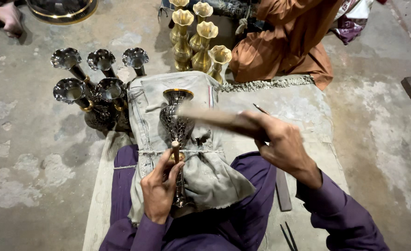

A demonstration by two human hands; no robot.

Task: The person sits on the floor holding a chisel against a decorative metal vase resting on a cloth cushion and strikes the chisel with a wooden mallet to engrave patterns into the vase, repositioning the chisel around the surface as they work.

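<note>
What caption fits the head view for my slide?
Left hand steadies a punch on a dark patterned vase lying on cloth; right hand swings a blurred hammer.

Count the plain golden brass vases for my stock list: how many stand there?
5, clustered at the top centre. Others may be hidden beyond the frame's top edge.

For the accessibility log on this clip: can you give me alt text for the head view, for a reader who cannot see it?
Seen from above, the left hand steadies a short punch on a dark engraved vase lying on a grey cloth pad, while the right hand swings a motion-blurred mallet. Dark vases and brass vases stand behind on the concrete floor.
</note>
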